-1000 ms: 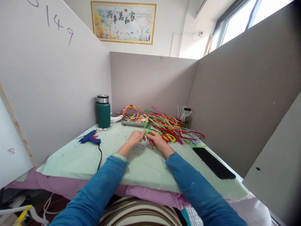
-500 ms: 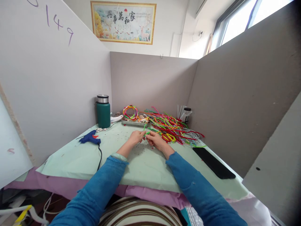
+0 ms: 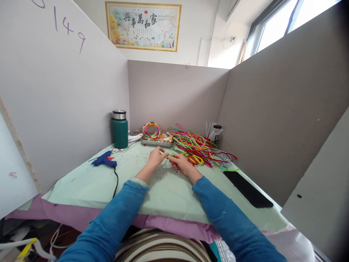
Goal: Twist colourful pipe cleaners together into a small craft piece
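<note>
A short piece of bright green pipe cleaner (image 3: 171, 155) is pinched in the fingertips of my right hand (image 3: 182, 163), just above the table. My left hand (image 3: 156, 158) is close beside it on the left, thumb and forefinger closed about a small bit of the same green. The fingers hide much of the piece, so its full shape cannot be made out. Behind my right hand lies a tangled heap of coloured pipe cleaners (image 3: 195, 143).
A metal tray (image 3: 156, 143) holds small pieces and a ring of colourful pipe cleaners (image 3: 151, 130). On the left are a green flask (image 3: 120, 129) and a blue glue gun (image 3: 105, 159) with its cord. A black flat object (image 3: 247, 189) lies right. Grey partitions (image 3: 177, 91) enclose the table.
The green end that stood up between my hands has gone down out of sight. My left fingers have shifted slightly left and loosened around it; my right hand has barely moved.
</note>
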`<move>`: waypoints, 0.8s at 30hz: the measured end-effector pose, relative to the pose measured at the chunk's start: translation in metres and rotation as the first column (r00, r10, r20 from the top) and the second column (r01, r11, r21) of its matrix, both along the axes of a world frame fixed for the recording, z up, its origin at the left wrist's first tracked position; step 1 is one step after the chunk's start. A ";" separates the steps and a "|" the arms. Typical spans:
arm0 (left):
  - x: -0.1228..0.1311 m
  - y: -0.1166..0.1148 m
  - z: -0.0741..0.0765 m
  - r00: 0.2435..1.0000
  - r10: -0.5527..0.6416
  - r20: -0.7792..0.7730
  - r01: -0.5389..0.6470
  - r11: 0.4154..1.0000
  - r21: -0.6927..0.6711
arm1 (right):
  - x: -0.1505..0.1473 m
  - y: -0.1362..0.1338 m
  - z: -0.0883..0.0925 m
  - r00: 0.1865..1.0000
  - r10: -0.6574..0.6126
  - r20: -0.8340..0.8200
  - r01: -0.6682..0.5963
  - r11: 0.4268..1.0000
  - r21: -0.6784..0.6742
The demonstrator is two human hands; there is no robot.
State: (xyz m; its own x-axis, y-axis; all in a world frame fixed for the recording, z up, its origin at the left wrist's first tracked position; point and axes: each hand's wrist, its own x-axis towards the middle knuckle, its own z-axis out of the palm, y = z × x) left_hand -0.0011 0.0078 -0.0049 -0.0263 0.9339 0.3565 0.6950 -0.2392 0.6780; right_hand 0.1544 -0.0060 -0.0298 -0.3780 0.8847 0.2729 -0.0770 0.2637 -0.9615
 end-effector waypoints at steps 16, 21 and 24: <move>0.003 -0.008 0.004 0.964 -0.263 -0.047 0.267 0.958 0.104 | 0.001 0.006 0.001 0.981 -0.170 -0.096 0.168 0.985 -0.028; 0.004 -0.006 0.002 0.948 -0.318 -0.024 0.319 0.945 0.078 | 0.002 0.007 0.000 0.978 -0.192 -0.081 0.190 0.981 -0.034; 0.004 -0.004 0.001 0.950 -0.307 -0.065 0.311 0.948 0.070 | 0.002 0.008 0.000 0.975 -0.216 -0.042 0.214 0.976 -0.047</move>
State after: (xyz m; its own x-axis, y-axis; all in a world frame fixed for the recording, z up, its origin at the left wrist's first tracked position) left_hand 0.0026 0.0038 -0.0041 0.2797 0.8624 0.4220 0.6129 -0.4987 0.6129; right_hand 0.1560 0.0016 -0.0299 -0.1652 0.9550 0.2464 -0.0676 0.2383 -0.9688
